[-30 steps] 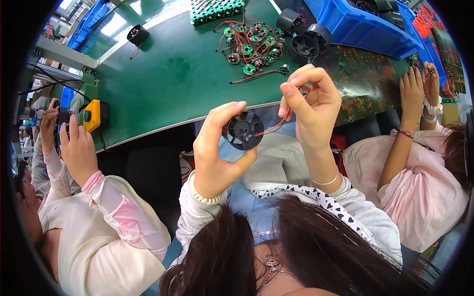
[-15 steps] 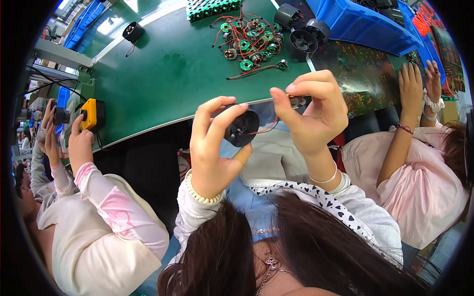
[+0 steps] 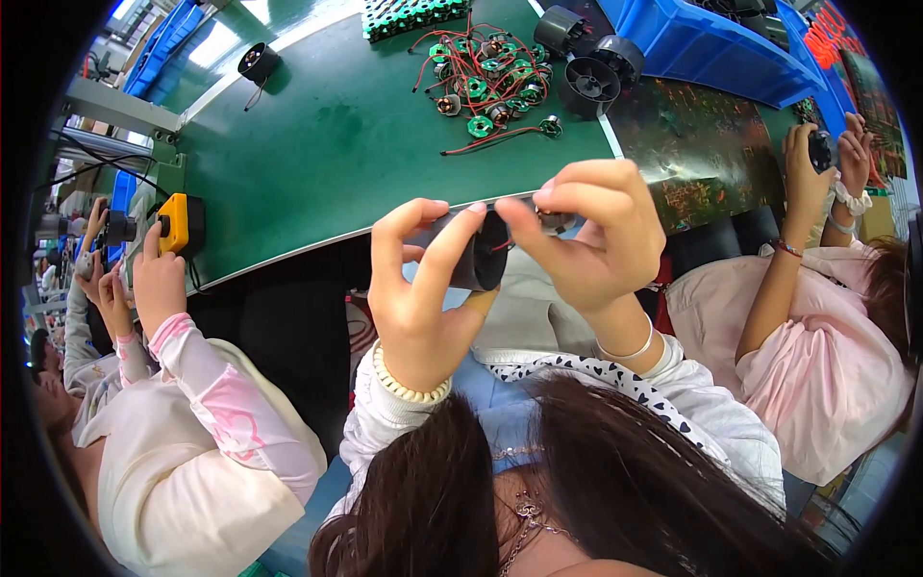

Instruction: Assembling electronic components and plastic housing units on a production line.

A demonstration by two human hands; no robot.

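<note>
My left hand [image 3: 409, 298] grips a black cylindrical fan housing [image 3: 481, 258] just off the table's near edge, fingers on top and thumb beneath. The housing lies on its side, its open end turned toward my right hand [image 3: 611, 236]. Between that hand's thumb and fingers is a small motor stator with copper windings [image 3: 556, 220], partly hidden by the fingers. A short length of red wire [image 3: 502, 246] shows at the housing's mouth, close to my right thumb. Any second wire is hard to make out.
On the green table [image 3: 317, 144] lies a pile of wired stators [image 3: 490, 77], with several black fan housings [image 3: 589, 85] beside it. A blue bin [image 3: 711, 48] stands at far right, one housing [image 3: 258, 62] at far left. Co-workers sit on both sides; a yellow switch box [image 3: 183, 223] is left.
My right hand has moved left with the stator, close to the housing. The housing has turned its mouth rightward, and less wire shows. The right-hand co-worker now holds a black round part.
</note>
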